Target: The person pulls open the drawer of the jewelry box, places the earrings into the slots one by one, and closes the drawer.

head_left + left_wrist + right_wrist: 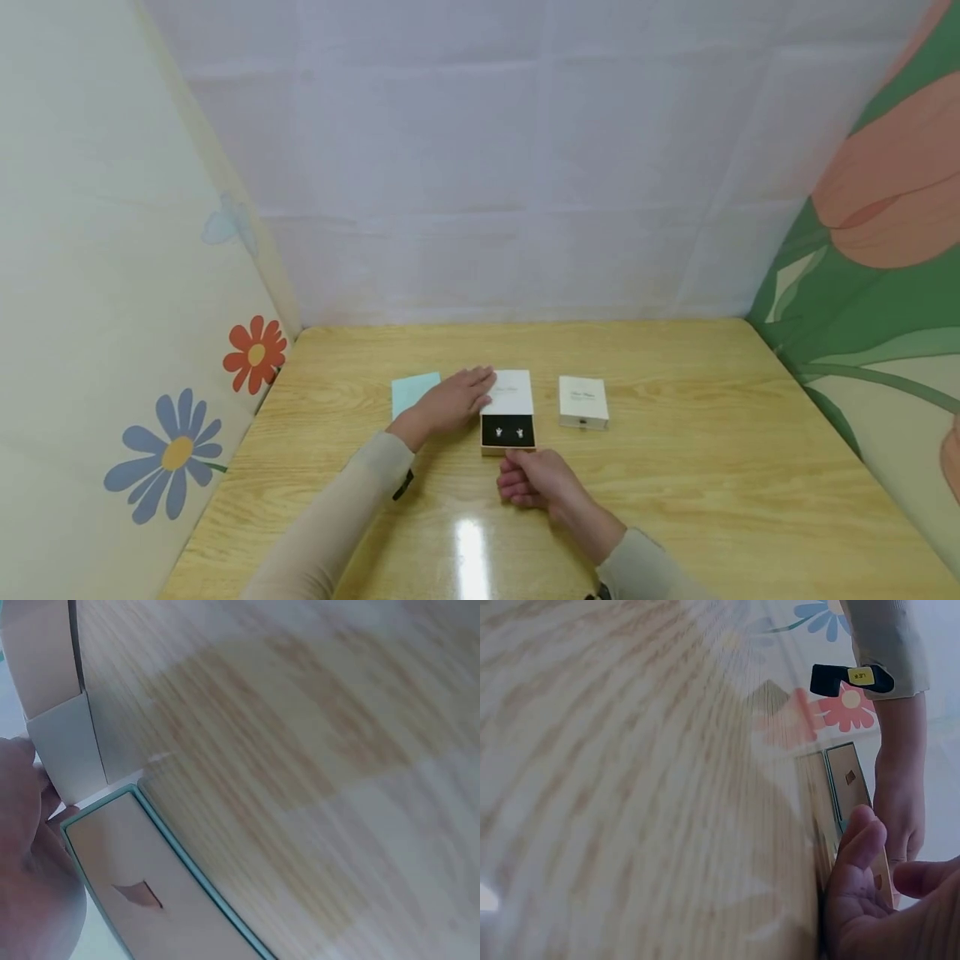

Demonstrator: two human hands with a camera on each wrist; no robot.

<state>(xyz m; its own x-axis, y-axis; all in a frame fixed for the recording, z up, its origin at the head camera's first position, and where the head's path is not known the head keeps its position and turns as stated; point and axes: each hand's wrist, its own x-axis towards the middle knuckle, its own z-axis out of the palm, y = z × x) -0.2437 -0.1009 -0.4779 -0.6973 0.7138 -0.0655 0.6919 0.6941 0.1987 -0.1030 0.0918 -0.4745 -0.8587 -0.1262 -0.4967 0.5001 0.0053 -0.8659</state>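
Observation:
A white jewelry box (512, 392) lies mid-table, its black-lined drawer (507, 442) pulled out toward me. Two small silvery earrings (520, 433) sit on the black lining. My left hand (453, 400) reaches over a teal box (412, 388), its fairly straight fingers resting at the white box's left edge. In the left wrist view the teal-rimmed box (180, 915) stands close beside the white one (71, 754). At the drawer's front, my right hand (543, 479) grips the edge, thumb on top and other fingers curled below. The hand partly hides the drawer front in the right wrist view.
A second white box (583, 400), closed and with a small dark notch in its front, lies to the right on the wooden table (675, 483). A pale cloth (487, 167) hangs behind, with flower-printed cloths at both sides.

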